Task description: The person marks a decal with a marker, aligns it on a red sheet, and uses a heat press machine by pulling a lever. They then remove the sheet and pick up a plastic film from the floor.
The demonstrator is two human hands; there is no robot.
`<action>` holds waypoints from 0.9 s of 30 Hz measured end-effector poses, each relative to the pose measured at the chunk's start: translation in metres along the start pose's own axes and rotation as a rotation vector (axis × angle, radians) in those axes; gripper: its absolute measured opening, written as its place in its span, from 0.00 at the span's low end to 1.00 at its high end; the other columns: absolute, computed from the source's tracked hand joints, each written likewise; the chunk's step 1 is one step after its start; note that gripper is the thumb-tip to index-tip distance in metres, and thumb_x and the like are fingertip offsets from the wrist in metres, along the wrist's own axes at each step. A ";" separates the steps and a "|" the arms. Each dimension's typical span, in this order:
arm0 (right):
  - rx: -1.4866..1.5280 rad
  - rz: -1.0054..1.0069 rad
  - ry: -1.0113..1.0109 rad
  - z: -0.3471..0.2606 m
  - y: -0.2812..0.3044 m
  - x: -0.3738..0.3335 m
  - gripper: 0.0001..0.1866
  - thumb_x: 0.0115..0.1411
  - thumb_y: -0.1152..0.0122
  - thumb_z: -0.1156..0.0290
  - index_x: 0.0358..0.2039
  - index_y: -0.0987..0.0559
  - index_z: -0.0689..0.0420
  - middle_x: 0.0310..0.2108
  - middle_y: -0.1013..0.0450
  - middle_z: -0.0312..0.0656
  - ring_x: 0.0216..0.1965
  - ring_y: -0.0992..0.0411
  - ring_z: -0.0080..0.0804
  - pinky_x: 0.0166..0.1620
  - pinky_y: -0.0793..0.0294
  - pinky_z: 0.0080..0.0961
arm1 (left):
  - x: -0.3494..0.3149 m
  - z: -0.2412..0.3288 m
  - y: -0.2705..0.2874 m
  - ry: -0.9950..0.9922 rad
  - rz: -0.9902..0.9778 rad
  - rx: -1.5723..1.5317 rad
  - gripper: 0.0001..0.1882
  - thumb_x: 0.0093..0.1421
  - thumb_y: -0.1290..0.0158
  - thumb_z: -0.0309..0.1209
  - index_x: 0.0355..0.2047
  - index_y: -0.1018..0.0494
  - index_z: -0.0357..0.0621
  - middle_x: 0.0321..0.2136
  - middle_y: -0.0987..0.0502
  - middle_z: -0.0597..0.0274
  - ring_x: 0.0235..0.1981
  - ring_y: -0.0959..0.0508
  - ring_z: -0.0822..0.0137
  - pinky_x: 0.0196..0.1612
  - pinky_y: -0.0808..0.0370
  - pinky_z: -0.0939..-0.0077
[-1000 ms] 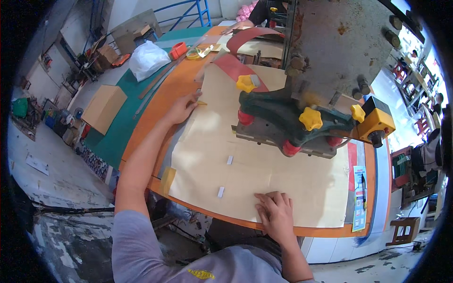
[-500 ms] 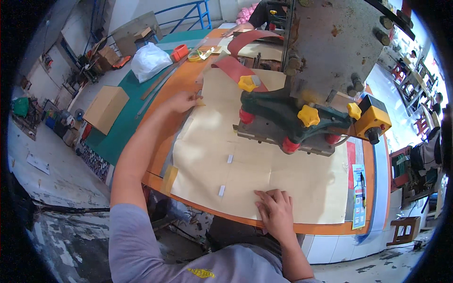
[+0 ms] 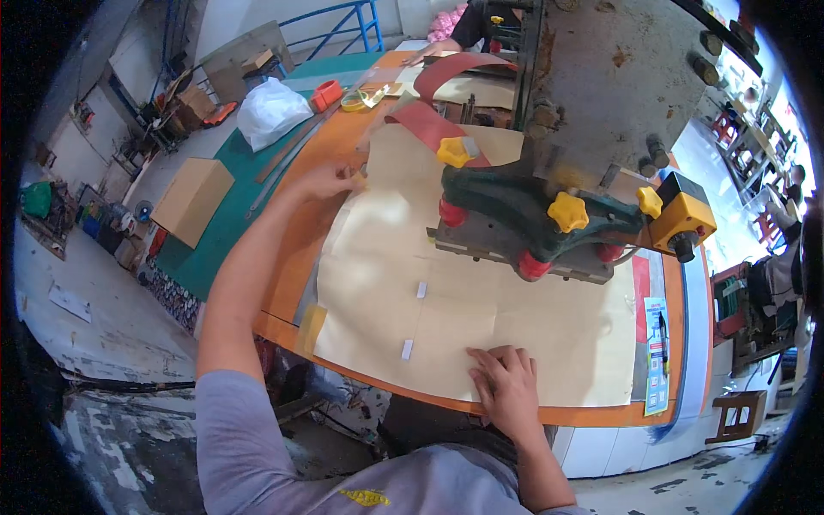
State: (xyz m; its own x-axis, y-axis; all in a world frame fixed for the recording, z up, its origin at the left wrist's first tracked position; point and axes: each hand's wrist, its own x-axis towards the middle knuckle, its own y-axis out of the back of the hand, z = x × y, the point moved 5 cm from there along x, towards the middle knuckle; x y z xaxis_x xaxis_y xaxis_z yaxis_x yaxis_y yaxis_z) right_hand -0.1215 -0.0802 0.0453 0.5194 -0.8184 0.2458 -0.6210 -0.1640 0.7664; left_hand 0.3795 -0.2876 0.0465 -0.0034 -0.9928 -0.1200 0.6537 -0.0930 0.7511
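Now, head view: right hand (image 3: 508, 384) flat on cream sheet (image 3: 463, 313), fingers loosely bent, 2 white tabs (image 3: 421, 290) to its left; left hand (image 3: 330, 182) at sheet's left edge, fingertips bunched beside yellow tape (image 3: 360, 181), pinch unclear; press (image 3: 592, 129) beyond right hand

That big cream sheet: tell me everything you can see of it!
The cream sheet looks like paper or thin card, with faint creases. It lies mostly flat over the orange table. Two white strips sit on it. The right hand rests on it near the front edge; the left hand is at its left edge. A dark green machine part hides some of it.
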 end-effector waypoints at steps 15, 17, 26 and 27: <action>-0.031 -0.005 0.020 -0.005 -0.005 -0.002 0.20 0.60 0.30 0.69 0.55 0.16 0.47 0.41 0.27 0.38 0.45 0.30 0.41 0.49 0.33 0.41 | 0.008 -0.037 -0.018 0.051 0.606 -0.400 0.18 0.63 0.32 0.43 0.27 0.24 0.45 0.24 0.21 0.67 0.26 0.26 0.76 0.30 0.30 0.76; -0.039 -0.007 0.017 -0.005 -0.005 -0.001 0.20 0.60 0.30 0.69 0.55 0.16 0.47 0.41 0.27 0.38 0.45 0.30 0.41 0.49 0.33 0.41 | 0.010 -0.043 -0.019 0.021 0.650 -0.473 0.17 0.64 0.33 0.43 0.28 0.23 0.45 0.25 0.20 0.66 0.25 0.25 0.76 0.30 0.30 0.76; -0.059 -0.002 0.035 0.000 -0.005 -0.004 0.21 0.62 0.32 0.66 0.57 0.17 0.46 0.43 0.26 0.40 0.46 0.29 0.43 0.50 0.31 0.40 | 0.017 -0.045 -0.027 0.075 0.702 -0.701 0.14 0.66 0.35 0.40 0.31 0.23 0.45 0.28 0.19 0.65 0.27 0.24 0.75 0.31 0.28 0.77; -0.055 0.000 0.041 -0.001 -0.004 -0.005 0.21 0.62 0.32 0.67 0.57 0.17 0.46 0.43 0.26 0.40 0.46 0.29 0.43 0.50 0.31 0.40 | 0.020 -0.047 -0.027 0.087 0.719 -0.704 0.13 0.66 0.35 0.38 0.31 0.23 0.44 0.28 0.19 0.65 0.28 0.24 0.74 0.31 0.27 0.76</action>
State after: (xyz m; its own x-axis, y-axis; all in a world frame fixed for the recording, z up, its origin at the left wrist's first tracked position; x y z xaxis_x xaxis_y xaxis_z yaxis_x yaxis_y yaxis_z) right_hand -0.1211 -0.0753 0.0418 0.5435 -0.7951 0.2691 -0.5885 -0.1324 0.7976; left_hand 0.3976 -0.3010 -0.0064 0.6038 -0.7842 0.1429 0.7771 0.6190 0.1135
